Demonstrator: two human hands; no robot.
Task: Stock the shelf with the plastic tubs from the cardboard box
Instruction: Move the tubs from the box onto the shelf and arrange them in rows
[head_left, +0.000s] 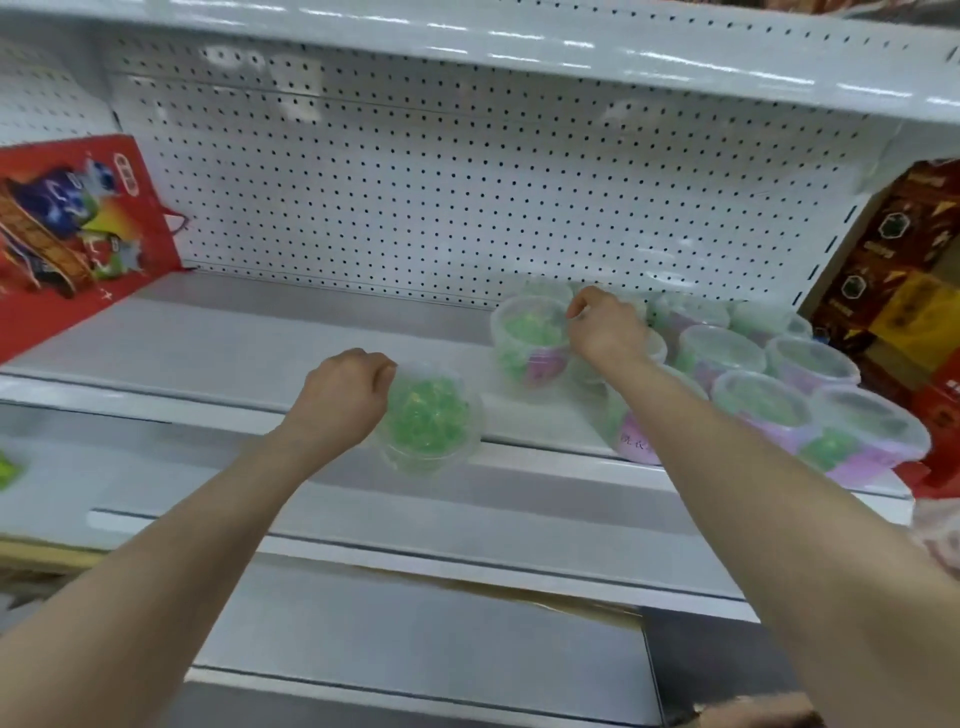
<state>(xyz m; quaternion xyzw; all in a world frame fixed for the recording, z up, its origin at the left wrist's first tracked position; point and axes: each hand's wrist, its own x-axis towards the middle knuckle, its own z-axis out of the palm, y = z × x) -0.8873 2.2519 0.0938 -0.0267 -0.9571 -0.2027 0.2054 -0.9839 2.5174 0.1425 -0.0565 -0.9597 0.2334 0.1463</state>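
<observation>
Stocking the shelf (249, 353), two tubs at once.
The green-filled tub (428, 418) is at the shelf's front lip, left hand's (340, 397) fingers curled over its rim. At its 1 o'clock the right hand (605, 325) pinches a second tub's (527, 332) rim, likely to close it against at least seven stocked tubs (724, 345) at 3 o'clock.

red carton (72, 234) cut by left edge | tub label (636, 441) blurred, unreadable | brown cartons (893, 270) cut at right

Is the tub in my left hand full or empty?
Mostly full: green pieces show through the clear wall of the tub that the left hand grips. What they are, cannot tell.
</observation>
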